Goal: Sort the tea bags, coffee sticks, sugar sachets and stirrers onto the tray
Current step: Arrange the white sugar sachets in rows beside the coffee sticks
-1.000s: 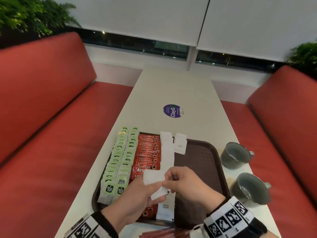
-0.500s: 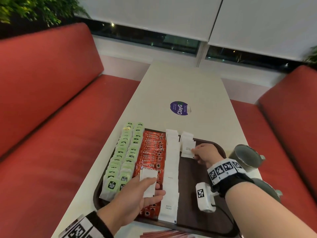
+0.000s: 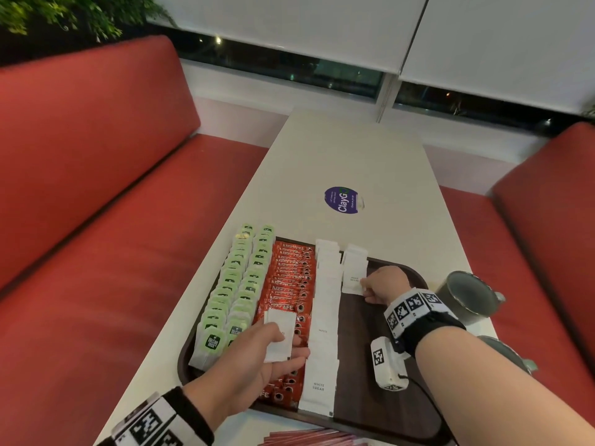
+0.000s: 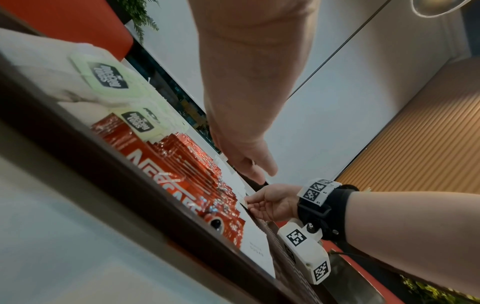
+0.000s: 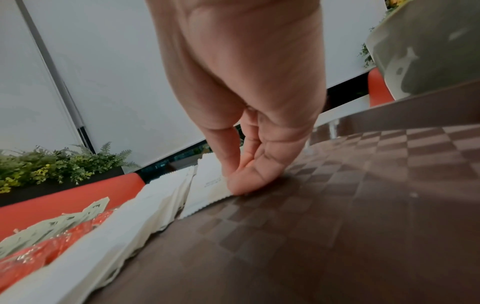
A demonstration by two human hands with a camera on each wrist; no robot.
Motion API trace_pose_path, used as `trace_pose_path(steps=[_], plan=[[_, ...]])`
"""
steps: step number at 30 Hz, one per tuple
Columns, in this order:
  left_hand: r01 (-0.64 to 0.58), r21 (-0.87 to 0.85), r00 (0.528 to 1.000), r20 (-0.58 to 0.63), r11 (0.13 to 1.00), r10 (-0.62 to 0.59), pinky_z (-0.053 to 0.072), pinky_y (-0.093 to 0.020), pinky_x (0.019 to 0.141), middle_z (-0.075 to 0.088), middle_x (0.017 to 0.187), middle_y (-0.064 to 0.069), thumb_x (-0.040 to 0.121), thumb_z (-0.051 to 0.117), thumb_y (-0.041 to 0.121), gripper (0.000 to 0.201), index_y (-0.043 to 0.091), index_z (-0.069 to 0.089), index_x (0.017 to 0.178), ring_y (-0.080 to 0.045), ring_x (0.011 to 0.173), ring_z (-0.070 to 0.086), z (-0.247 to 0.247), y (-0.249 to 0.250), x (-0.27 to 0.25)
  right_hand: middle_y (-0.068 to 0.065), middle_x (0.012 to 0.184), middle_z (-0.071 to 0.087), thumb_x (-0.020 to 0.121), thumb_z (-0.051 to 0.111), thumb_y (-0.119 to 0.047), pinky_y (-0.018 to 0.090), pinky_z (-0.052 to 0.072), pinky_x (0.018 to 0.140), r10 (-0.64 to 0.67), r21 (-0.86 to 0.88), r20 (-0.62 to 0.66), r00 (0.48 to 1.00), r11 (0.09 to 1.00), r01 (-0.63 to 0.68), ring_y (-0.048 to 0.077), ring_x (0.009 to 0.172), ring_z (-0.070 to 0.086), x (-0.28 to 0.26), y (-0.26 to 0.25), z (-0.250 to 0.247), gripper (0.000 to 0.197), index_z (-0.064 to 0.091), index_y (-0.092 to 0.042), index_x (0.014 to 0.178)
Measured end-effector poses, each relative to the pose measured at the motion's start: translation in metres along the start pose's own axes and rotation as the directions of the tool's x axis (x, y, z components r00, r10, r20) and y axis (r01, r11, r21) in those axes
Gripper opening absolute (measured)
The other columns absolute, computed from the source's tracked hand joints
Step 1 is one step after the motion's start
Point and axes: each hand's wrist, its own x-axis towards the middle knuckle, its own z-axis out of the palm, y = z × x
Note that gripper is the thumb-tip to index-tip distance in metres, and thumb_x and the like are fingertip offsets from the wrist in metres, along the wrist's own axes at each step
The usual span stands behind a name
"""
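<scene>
Two hands work on sugar sachets: the right hand (image 3: 381,284) pinches a sachet (image 3: 353,282) down onto a short second sugar row on the brown tray (image 3: 399,394), while the left hand (image 3: 257,358) grips a spare sachet (image 3: 279,336). Next, likely a hand-over. Two tea-bag rows (image 3: 240,284), one coffee-stick row (image 3: 289,284) — stirrers (image 3: 309,438) wait on the worktop (image 3: 347,149), exact counts unclear.

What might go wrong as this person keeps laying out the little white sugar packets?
1. The right hand pinches a white paper sugar sachet at the short second row; a nudge could disturb that loose row.
2. The left hand holds spare sachets over the red coffee sticks; one could slip among them.
3. The right forearm is close to the grey ceramic cup beside the brown plastic tray.
</scene>
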Motion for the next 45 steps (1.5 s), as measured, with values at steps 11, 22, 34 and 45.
trace_pose_path(steps=[11, 22, 34, 45], plan=[[-0.033, 0.064, 0.994, 0.110, 0.997, 0.026, 0.058, -0.036, 0.082, 0.069, 0.113, -0.013, 0.096, 0.046, -0.002, 0.028, 0.015, 0.058, 0.115, -0.029, 0.101, 0.068, 0.009, 0.002, -0.002, -0.007, 0.079, 0.072, 0.084, 0.071, -0.029, 0.013, 0.045, 0.066, -0.516, -0.074, 0.254, 0.818, 0.833, 0.548, 0.000, 0.072, 0.063, -0.139, 0.014, 0.029, 0.005, 0.071, -0.025, 0.082], [-0.047, 0.132, 0.992, 0.119, 0.990, 0.031, 0.057, -0.038, 0.083, 0.071, 0.110, -0.011, 0.098, 0.049, 0.014, 0.020, 0.017, 0.061, 0.115, -0.028, 0.097, 0.070, 0.026, -0.004, -0.011, 0.002, 0.058, 0.057, 0.086, 0.065, -0.001, 0.017, 0.043, 0.052, -0.463, 0.247, 0.131, 0.877, 0.872, 0.423, 0.003, 0.048, 0.052, -0.163, 0.036, 0.015, 0.019, 0.059, -0.008, 0.069], [-0.009, 0.075, 1.000, 0.017, 0.997, 0.008, 0.057, -0.043, 0.080, 0.069, 0.108, -0.014, 0.102, 0.039, 0.014, 0.020, 0.017, 0.057, 0.110, -0.032, 0.093, 0.071, 0.016, -0.001, -0.014, 0.006, 0.060, 0.054, 0.088, 0.064, -0.007, 0.022, 0.032, 0.042, -0.091, 0.016, -0.048, 0.995, 0.996, 0.092, 0.014, 0.049, 0.045, -0.039, 0.022, -0.015, 0.019, 0.055, -0.013, 0.072], [-0.020, 0.227, 1.000, -0.005, 0.974, 0.021, 0.049, -0.028, 0.052, 0.070, 0.105, -0.006, 0.101, 0.042, 0.020, 0.023, 0.018, 0.059, 0.117, -0.023, 0.086, 0.061, 0.010, -0.003, -0.007, 0.009, 0.068, 0.059, 0.093, 0.056, -0.004, 0.029, 0.053, 0.066, -0.017, -0.057, 0.005, 1.000, 0.998, 0.017, 0.018, 0.060, 0.056, -0.030, 0.006, 0.000, 0.017, 0.052, -0.005, 0.076]])
